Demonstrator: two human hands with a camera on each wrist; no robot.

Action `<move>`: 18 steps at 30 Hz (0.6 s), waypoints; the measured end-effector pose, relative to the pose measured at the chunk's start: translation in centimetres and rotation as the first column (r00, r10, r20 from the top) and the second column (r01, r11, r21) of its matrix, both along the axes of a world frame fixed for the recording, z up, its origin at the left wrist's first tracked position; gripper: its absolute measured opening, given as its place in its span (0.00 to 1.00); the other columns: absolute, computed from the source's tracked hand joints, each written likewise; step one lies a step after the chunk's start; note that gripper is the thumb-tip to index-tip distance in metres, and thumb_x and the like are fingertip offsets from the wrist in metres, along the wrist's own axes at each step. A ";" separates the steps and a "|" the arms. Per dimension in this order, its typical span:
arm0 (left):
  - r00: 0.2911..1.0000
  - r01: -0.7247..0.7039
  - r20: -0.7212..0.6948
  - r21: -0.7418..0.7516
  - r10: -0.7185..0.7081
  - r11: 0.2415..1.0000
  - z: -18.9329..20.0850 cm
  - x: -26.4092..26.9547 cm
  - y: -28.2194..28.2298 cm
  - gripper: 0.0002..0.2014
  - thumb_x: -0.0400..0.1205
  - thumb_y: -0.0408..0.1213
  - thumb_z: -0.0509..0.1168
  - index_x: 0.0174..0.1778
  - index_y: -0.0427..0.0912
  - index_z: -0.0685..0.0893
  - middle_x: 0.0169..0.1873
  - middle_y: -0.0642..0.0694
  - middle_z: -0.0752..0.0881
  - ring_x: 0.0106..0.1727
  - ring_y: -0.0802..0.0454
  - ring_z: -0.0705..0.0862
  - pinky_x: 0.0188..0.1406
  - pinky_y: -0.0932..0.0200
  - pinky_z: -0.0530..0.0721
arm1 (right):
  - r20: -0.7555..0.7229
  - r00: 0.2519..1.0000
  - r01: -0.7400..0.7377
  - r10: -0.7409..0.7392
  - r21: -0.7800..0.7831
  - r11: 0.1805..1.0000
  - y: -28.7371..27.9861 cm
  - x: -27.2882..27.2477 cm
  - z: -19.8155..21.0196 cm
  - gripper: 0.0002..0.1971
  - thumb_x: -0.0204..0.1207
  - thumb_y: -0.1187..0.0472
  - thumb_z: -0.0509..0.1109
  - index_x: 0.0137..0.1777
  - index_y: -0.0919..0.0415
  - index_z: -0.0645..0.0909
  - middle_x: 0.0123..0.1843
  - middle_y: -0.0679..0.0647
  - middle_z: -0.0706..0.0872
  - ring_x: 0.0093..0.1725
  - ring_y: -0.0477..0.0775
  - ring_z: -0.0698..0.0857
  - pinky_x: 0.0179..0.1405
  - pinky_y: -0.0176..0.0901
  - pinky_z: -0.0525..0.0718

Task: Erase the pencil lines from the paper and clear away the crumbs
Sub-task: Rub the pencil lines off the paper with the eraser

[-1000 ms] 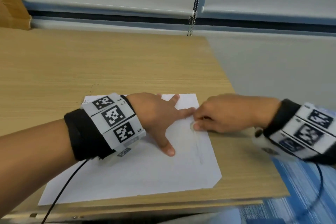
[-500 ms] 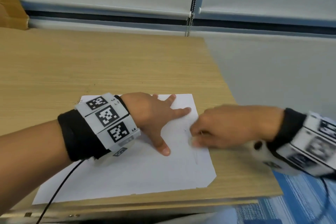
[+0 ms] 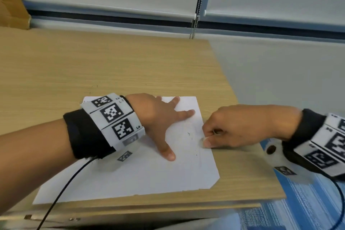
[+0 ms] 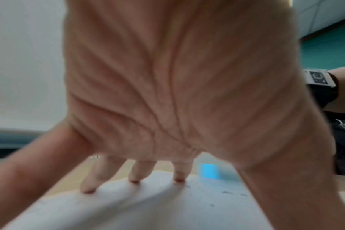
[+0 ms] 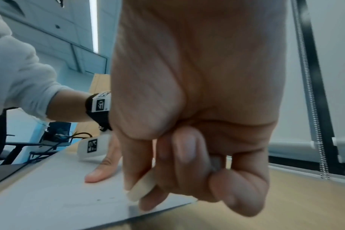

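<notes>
A white sheet of paper (image 3: 141, 173) lies on the wooden desk (image 3: 93, 65) near its front right corner. My left hand (image 3: 164, 117) presses flat on the sheet with fingers spread; the fingertips (image 4: 134, 180) touch the paper (image 4: 128, 207). My right hand (image 3: 233, 127) pinches a small white eraser (image 5: 142, 186) between thumb and fingers, its tip against the paper's right edge (image 5: 69, 207). In the head view only a sliver of the eraser (image 3: 202, 141) shows. Dark eraser crumbs (image 3: 189, 133) and faint pencil traces lie between the two hands.
The desk's right edge (image 3: 252, 136) runs just under my right hand, with blue striped floor (image 3: 308, 201) beyond. A bead chain (image 3: 196, 15) hangs from the window blind behind the desk. A cardboard box corner (image 3: 11, 2) sits at the far left. A black cable (image 3: 61, 192) trails from my left wrist.
My right hand has rubbed the eraser from beside my left index finger down and toward me along the paper's right side. More dark crumbs show. My left hand stays planted.
</notes>
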State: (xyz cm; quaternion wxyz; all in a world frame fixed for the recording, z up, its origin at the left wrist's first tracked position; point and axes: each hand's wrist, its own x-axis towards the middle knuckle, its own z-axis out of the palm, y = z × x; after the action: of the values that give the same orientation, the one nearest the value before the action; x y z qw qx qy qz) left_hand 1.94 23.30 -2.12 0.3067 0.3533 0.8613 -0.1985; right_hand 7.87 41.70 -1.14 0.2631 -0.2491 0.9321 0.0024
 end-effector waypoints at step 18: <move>0.992 -0.123 0.023 -0.008 0.123 0.992 -1.1 1.1 0.5 0.75 0.55 0.80 0.69 0.76 0.56 0.18 0.77 0.53 0.17 0.82 0.33 0.29 0.79 0.29 0.57 | -0.207 0.978 -0.005 0.023 0.090 0.996 -0.7 -3.7 -0.5 0.17 0.84 0.44 0.56 0.42 0.56 0.76 0.34 0.46 0.77 0.39 0.55 0.80 0.38 0.48 0.76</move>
State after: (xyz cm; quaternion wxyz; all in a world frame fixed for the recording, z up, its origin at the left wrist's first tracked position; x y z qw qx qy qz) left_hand 3.08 23.81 -3.19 0.3297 0.3009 0.8770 -0.1777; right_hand 4.16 40.99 -1.63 0.1751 -0.2421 0.9516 0.0715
